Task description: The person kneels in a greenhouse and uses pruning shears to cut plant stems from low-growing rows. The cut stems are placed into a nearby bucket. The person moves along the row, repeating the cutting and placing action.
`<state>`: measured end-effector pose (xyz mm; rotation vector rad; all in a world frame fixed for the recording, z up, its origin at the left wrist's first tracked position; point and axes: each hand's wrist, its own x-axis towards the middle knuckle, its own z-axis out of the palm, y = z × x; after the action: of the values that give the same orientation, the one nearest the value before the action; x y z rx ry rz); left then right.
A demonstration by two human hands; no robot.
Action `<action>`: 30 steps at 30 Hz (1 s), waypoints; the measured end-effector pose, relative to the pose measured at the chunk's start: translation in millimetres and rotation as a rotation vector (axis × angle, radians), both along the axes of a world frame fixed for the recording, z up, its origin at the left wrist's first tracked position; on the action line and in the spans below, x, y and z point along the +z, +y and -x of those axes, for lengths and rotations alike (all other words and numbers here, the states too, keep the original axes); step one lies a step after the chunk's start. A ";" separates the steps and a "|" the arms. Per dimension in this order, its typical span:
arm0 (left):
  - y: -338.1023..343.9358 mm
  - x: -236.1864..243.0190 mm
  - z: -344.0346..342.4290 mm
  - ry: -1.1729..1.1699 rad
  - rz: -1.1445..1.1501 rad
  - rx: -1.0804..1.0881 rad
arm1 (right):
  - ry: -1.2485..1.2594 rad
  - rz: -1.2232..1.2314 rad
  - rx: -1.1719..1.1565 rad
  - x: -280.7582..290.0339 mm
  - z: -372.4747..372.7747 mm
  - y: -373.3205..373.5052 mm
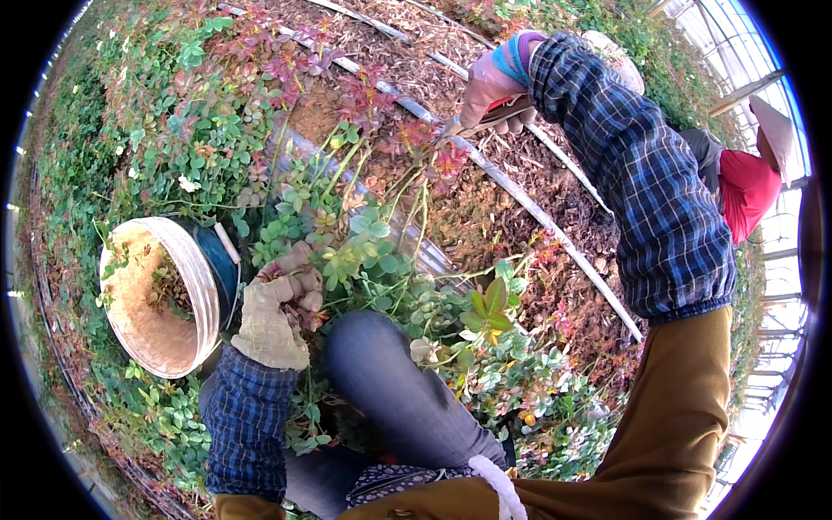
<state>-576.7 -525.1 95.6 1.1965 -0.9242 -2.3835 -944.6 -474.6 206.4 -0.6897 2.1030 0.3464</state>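
Note:
My right hand (pixel 501 82), in a pink and blue glove, reaches out over the bed at the upper right. It grips pruning shears (pixel 494 117) whose tips point left at reddish leaves (pixel 450 159) on a rose stem. My left hand (pixel 279 308), in a worn pale glove, is closed low among the leaves beside the bucket. Some reddish leaf shows at its fingers, but what lies inside them is hidden. The bucket (pixel 214 299) is tipped on its side to the left, with a few leafy clippings (pixel 171 290) inside. Green rose shoots (pixel 368 247) rise between my hands.
Pale thin pipes (pixel 542 212) run diagonally across the mulched soil (pixel 485 230). Dense rose bushes (pixel 95 173) fill the left side. My bent knee (pixel 368 347) is close below my left hand. Another person in a red shirt (pixel 747 192) and pointed hat is at the far right.

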 end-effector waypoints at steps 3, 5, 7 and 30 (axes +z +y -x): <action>1.8 0.0 3.8 0.014 0.021 0.013 | -0.007 -0.104 0.063 11.7 -7.5 -8.1; -0.3 5.8 1.7 0.031 -0.036 0.062 | -0.019 -0.144 0.037 5.8 -1.2 -15.4; -0.6 10.6 0.7 0.030 -0.024 0.036 | -0.056 -0.150 0.038 6.1 0.3 -17.2; -8.3 7.8 -9.2 0.104 0.003 0.000 | -0.065 0.044 0.037 -9.8 -14.7 -3.6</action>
<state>-567.5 -533.5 103.3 1.0595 -0.8946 -2.4179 -930.0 -478.2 196.6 -0.7569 2.0433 0.2954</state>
